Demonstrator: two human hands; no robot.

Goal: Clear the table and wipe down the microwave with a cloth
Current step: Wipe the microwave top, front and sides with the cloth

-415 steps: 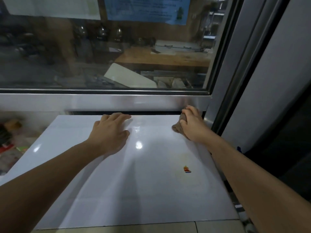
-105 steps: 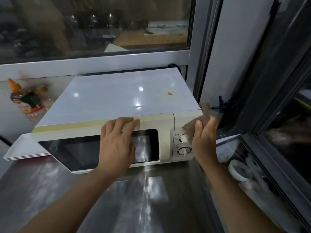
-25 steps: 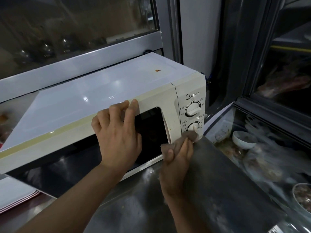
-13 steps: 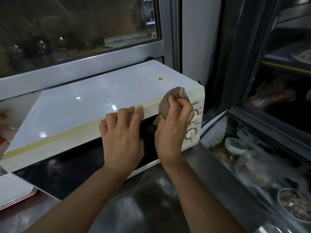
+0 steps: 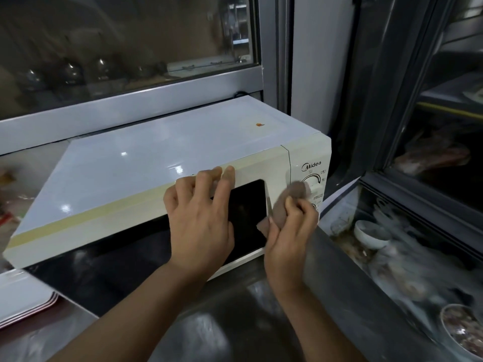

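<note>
Since half a second ago the right hand (image 5: 288, 231) has dropped from the top front edge of the microwave (image 5: 156, 163) to the control panel, and the cloth (image 5: 286, 202) has come down with it.

Right hand: fingers curled and closed around the bunched brown cloth, thumb on top. The cloth protrudes above the fingers and presses against the panel just below the upper dial (image 5: 312, 178). The forearm rises from the lower edge of the view, wrist straight.

Left hand (image 5: 201, 218): fingers spread, palm flat against the dark door window. The fingertips (image 5: 229, 171) reach the yellowed strip above the window. It holds nothing. The forearm enters from the lower left, angled toward the door.

The microwave stands on the steel counter (image 5: 209, 322), directly ahead of both hands. A small orange sticker (image 5: 260, 124) lies on its top, beyond the right hand. Stacked trays (image 5: 26, 299) lie far left of the left hand. A white bowl (image 5: 371, 235) sits right of the right hand, lower down.
</note>
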